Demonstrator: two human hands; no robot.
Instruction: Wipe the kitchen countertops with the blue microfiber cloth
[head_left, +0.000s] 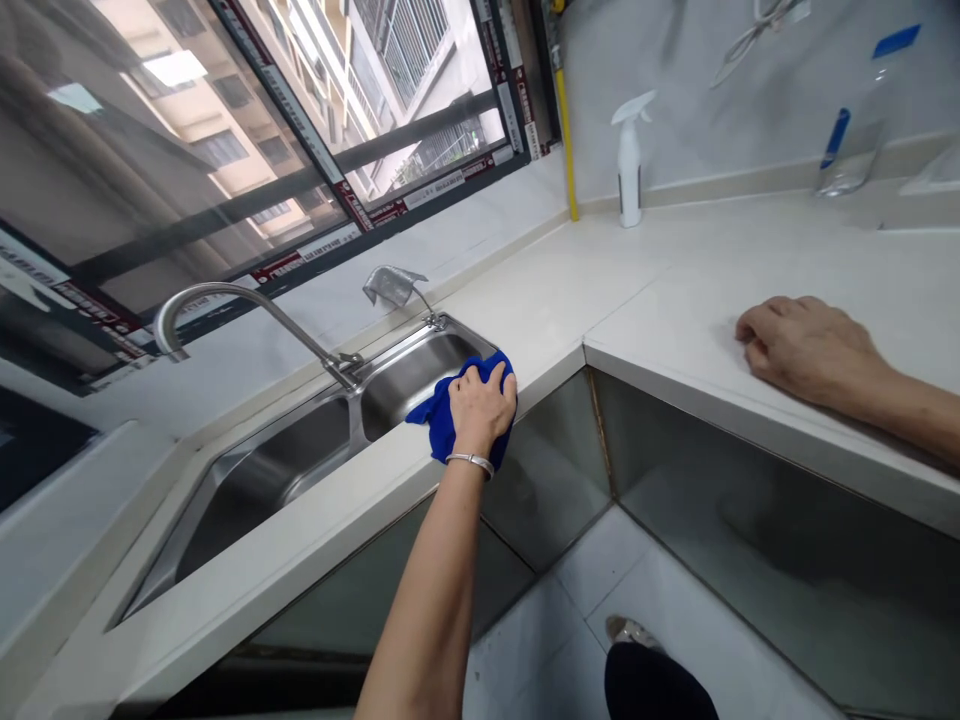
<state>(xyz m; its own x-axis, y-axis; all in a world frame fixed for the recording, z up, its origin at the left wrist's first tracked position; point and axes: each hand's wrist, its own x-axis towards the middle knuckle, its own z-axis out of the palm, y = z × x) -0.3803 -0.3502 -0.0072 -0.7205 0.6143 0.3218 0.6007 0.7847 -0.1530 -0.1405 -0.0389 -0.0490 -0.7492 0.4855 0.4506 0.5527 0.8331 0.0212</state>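
Pressing crumpled blue cloth (435,418) on glossy white counter (637,290) edge, left hand (482,405) clamped over it, centre frame, at brushed-steel sink (300,455) corner. Right hand (806,345), 3 o'clock, loosely curled on counter, seemingly empty. Curved faucet (247,300), 10 o'clock.

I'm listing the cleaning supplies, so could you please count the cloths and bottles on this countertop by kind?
Cloths: 1, the blue cloth, gripped by the left hand
Spray bottles: 1, the white spray bottle
Other bottles: 1, the clear bottle with a blue label
Total: 3
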